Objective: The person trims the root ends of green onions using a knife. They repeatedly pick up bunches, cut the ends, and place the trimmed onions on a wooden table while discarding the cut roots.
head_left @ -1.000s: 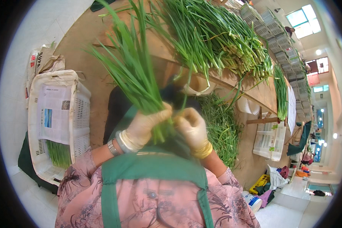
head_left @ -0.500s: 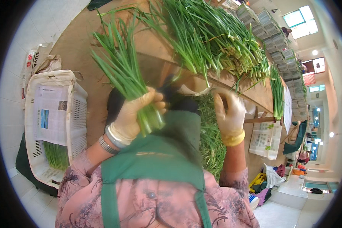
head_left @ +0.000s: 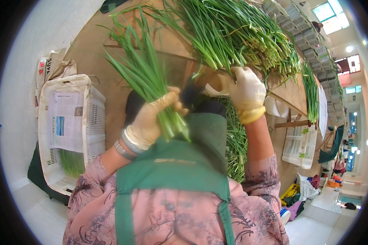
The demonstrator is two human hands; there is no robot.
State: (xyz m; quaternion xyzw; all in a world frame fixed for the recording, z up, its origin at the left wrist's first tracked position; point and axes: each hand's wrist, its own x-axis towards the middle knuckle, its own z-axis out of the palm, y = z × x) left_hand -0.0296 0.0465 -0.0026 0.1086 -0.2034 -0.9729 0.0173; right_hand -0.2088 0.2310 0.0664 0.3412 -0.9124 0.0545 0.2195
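My left hand (head_left: 151, 120), in a thin pale glove with bangles at the wrist, grips a bunch of long green chives (head_left: 145, 77) near its cut end, leaves fanning up and away. My right hand (head_left: 245, 92), also gloved, reaches forward onto the big heap of chives (head_left: 229, 36) on the brown table (head_left: 94, 53), fingers closing among the stalks at the heap's near edge. A green apron over a pink flowered top fills the lower frame.
A white plastic crate (head_left: 92, 118) lined with newspaper stands at my left, a few chives in its bottom. More chives (head_left: 235, 143) lie below the table edge. Another white crate (head_left: 300, 147) sits at right; stacked crates line the far right.
My right hand left the bunch and stretched forward to the heap on the table. My left hand kept the bunch and tilted it slightly left.
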